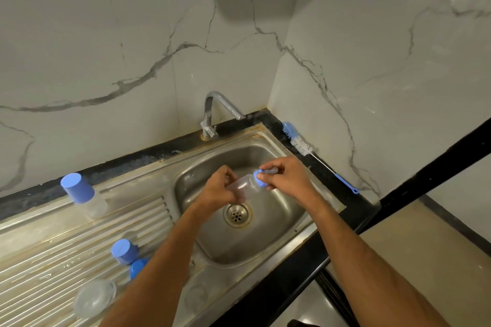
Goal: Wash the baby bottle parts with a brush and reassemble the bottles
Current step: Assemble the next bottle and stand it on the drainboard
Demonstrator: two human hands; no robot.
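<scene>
Over a steel sink [268, 244], a person's left hand [218, 191] is gripping a clear bottle [245, 184] sideways above the drain while the right hand [285, 178] is pinching its blue collar [259, 179] and teat. A brush [313, 152] is lying on the black ledge beside the basin; 1 capped bottle [83, 195] is standing on the drainboard.

- Base of clear bottle [245, 185] hidden under curled left-hand fingers [225, 180].
- Teat [270, 170] mostly covered by right-hand fingers [276, 167], tip barely showing.
- Blue ring [138, 268] well below fingers, half behind left forearm.
- Both arms cut off at bottom edge.
</scene>
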